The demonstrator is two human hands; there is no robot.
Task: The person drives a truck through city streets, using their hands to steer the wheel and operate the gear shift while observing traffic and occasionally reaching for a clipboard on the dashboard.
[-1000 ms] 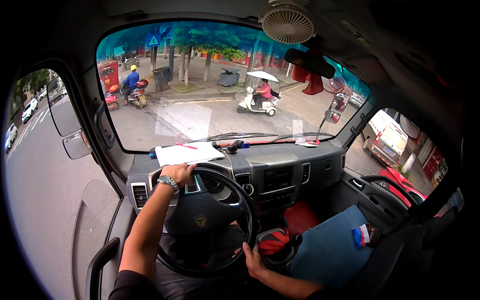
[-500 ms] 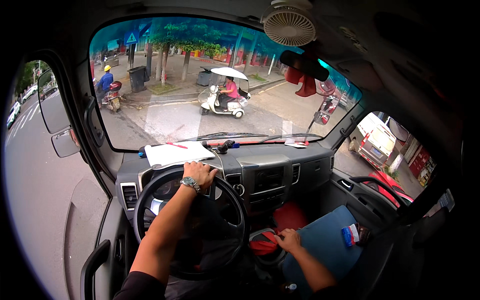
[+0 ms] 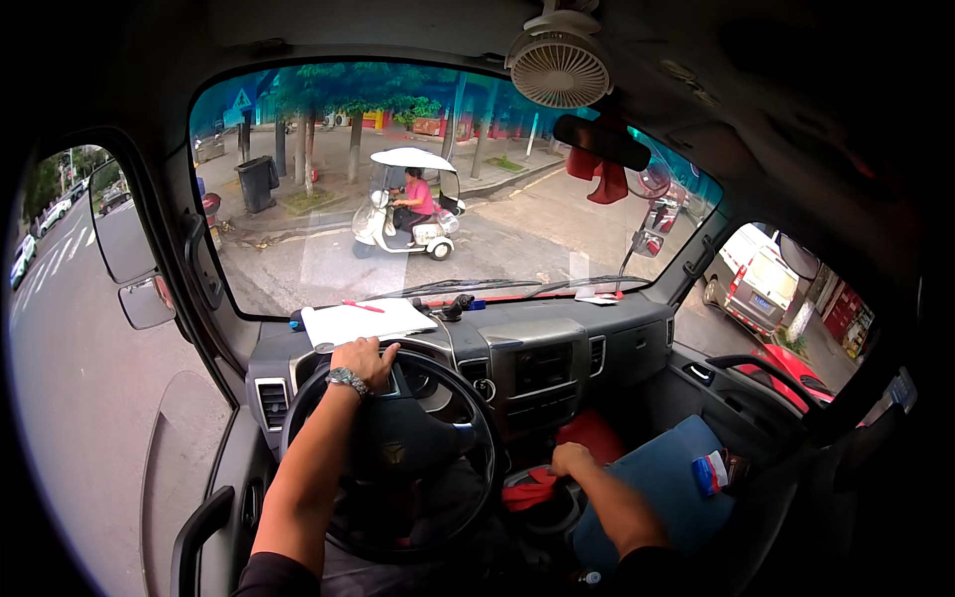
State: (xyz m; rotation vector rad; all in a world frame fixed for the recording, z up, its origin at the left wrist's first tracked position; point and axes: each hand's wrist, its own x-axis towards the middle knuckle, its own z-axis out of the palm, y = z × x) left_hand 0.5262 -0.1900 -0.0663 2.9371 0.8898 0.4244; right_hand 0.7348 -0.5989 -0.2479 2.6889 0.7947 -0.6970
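My left hand (image 3: 364,364), with a metal watch (image 3: 347,379) on its wrist, is closed over the top rim of the black steering wheel (image 3: 494,448). Just beyond its fingers, white papers (image 3: 363,321) with a red pen (image 3: 364,306) on them lie on the dashboard. Low on my right, between the wheel and the blue seat (image 3: 637,488), my right hand (image 3: 571,460) is closed on top of the gear lever; the fist hides its knob. A red cloth (image 3: 527,493) hangs around the lever, beside that hand.
Beyond the windscreen, a person rides a white canopied scooter (image 3: 438,234) across the road. A van (image 3: 761,289) stands on the right. Side mirrors (image 3: 119,224) flank the left window. A small fan (image 3: 560,70) hangs overhead; a blue-and-red packet (image 3: 710,474) lies on the seat.
My left hand has shifted left along with the turning wheel. My right hand has moved forward and closed. The scooter appears further left in the windscreen, and the whole view has shifted somewhat.
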